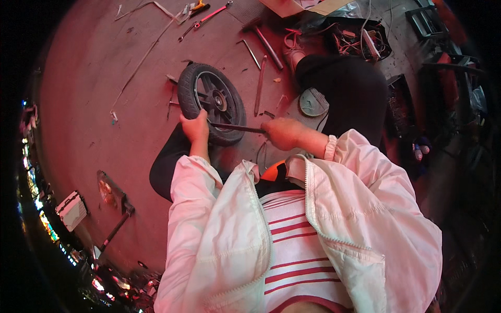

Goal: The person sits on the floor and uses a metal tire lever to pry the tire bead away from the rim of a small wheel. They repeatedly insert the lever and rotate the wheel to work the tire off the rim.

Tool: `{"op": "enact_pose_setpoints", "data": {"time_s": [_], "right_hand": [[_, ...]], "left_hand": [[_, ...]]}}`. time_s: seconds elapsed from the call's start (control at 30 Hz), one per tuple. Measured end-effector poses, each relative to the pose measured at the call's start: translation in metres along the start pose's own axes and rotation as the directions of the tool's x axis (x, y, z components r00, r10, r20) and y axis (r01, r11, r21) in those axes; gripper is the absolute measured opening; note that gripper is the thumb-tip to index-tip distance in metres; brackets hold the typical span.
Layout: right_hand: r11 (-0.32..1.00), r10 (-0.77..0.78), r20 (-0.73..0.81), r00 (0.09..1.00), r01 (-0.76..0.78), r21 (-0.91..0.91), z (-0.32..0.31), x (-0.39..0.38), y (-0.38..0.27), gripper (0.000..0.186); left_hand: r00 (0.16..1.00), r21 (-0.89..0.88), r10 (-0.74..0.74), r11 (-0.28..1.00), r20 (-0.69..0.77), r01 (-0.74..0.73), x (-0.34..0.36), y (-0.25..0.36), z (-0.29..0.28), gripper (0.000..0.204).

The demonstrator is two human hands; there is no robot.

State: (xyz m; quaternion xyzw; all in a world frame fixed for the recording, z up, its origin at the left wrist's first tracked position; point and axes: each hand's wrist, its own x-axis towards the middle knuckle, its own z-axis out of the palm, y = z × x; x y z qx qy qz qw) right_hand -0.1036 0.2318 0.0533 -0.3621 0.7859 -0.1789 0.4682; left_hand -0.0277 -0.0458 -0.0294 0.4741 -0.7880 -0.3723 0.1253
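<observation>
A small black wheel (pixel 211 99) with a spoked hub and a rubber tyre stands on the floor, tilted, by my legs. My left hand (pixel 195 129) is wrapped round the tyre's near left side, its thumb against the rim. In my right hand (pixel 284 133) is the end of a dark tyre lever (pixel 237 127). The lever lies across the wheel's near part, and its far tip meets the rim close to my left hand. Just where the tip sits under the tyre edge is too small to tell.
Beyond the wheel lie a hammer (pixel 269 48), a hex key (pixel 251 53), a flat strip (pixel 260 86) and a red-handled wrench (pixel 213 14). A black box of wires (pixel 360 41) stands at the far right. A white case (pixel 72 211) is at the left.
</observation>
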Motion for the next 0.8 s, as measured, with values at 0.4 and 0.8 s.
{"op": "enact_pose_setpoints", "data": {"time_s": [0.4, 0.8], "right_hand": [[0.972, 0.029, -0.197, 0.98, -0.074, -0.224, 0.045, -0.028, -0.002, 0.018], [0.715, 0.193, -0.162, 0.968, -0.252, -0.652, -0.036, -0.087, -0.05, 0.029]], "left_hand": [[0.969, -0.009, -0.232, 0.972, 0.08, 0.234, -0.069, -0.061, -0.032, 0.086], [0.976, -0.026, -0.182, 0.982, 0.116, 0.187, -0.04, -0.054, -0.047, 0.078]]}}
